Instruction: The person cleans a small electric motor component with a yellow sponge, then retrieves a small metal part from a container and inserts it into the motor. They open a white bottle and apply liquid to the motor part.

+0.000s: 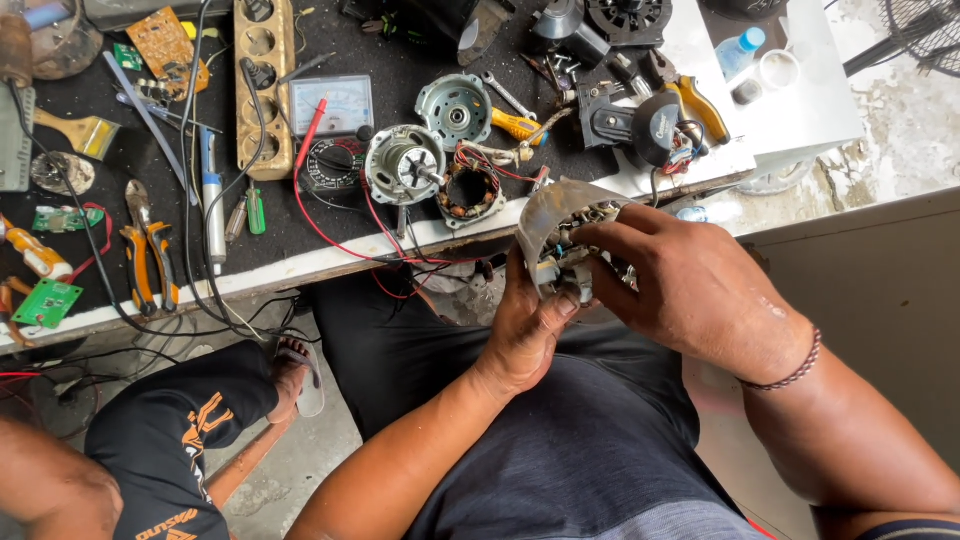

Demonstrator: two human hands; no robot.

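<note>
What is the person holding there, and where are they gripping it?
A grey motor housing: left hand grips its lower edge, right hand its right side.

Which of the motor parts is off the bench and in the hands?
The grey housing with windings, gripped by the left hand and right hand; the stator and round cover lie on the bench.

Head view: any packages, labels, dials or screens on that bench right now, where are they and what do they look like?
Meter: bench centre, rectangular, pale dial face above a black round selector.
Bottle: far right on the white board, clear plastic, blue cap.
Round label: on the black motor part right of centre, black with pale print.
Circuit boards: green one at left edge, tan one top left.
No packages.
</note>
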